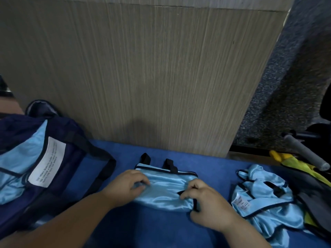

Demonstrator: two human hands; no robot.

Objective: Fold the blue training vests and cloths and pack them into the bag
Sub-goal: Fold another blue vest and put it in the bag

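Blue cloth surface [161, 230] in front of you, wood-grain panel [143, 68] standing behind it, speckled grey floor [286, 86] off to the right. The navy bag [71, 176] is cut off at the left edge; its white label [47, 161] is too blurred to read, and the light blue fabric [23, 158] in its mouth only partly shows. At far right a yellow item [290, 161] sits half under something dark, can't tell what, with a grey tube [304, 153] over it. Your left hand [125, 187] has its fingers curled, tips pinching the left end of the folded vest [166, 190]. Your right hand [211, 206] is curled too, pinching the vest's right end together with a black strap; the thumb is mostly hidden. The vest is shiny light blue with dark trim and two black loops at its far edge, lying mid-surface between your hands. A loose pile of vests [265, 199] lies just right of your right hand, running off the bottom.
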